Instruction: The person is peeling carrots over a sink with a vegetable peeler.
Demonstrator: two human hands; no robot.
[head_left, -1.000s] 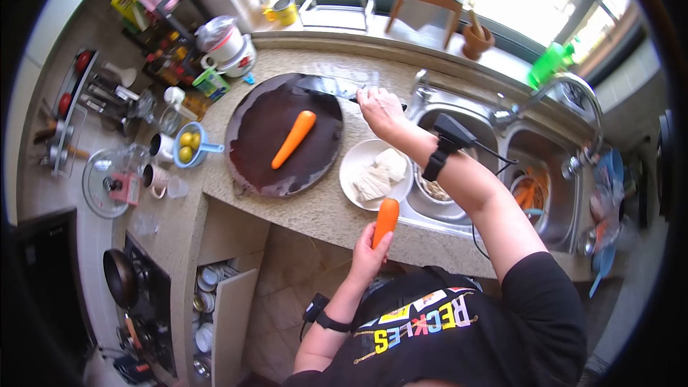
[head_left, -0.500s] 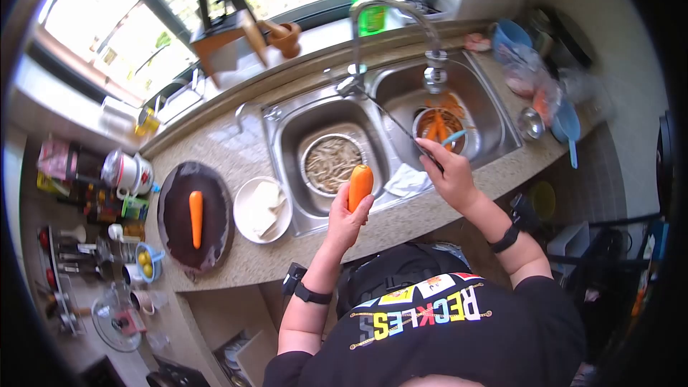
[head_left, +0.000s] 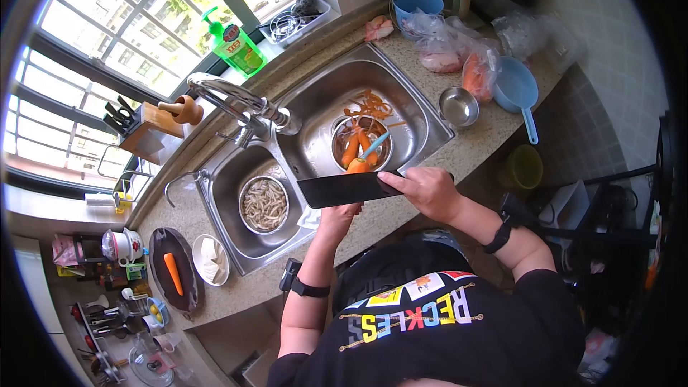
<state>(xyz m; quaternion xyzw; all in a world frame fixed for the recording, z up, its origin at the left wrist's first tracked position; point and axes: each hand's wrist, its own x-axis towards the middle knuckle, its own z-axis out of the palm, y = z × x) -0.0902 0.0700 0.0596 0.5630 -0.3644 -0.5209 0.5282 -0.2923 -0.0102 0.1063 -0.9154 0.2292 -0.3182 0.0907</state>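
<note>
My right hand (head_left: 428, 193) grips the handle of a black kitchen knife (head_left: 342, 190) with a broad blade, held across in front of my left hand. My left hand (head_left: 340, 221) is closed around a carrot (head_left: 357, 165); its orange end shows above the blade, and the blade hides the rest and most of my fingers. Beyond it, in the right sink basin, a metal bowl (head_left: 388, 163) holds carrots (head_left: 350, 149) and a light-blue-handled tool (head_left: 375, 144). Orange peelings (head_left: 369, 105) lie around the bowl's far side.
A bowl of pale strips in water (head_left: 264, 204) sits in the left basin. Left on the counter are a white dish with white pieces (head_left: 211, 260) and a dark board (head_left: 188, 290) bearing a carrot (head_left: 173, 274). A metal bowl (head_left: 459, 107) and blue ladle (head_left: 515, 84) stand right.
My view has turned toward the right basin. The knife has swung from pointing up and away to lying across in front of the carrot and my left hand.
</note>
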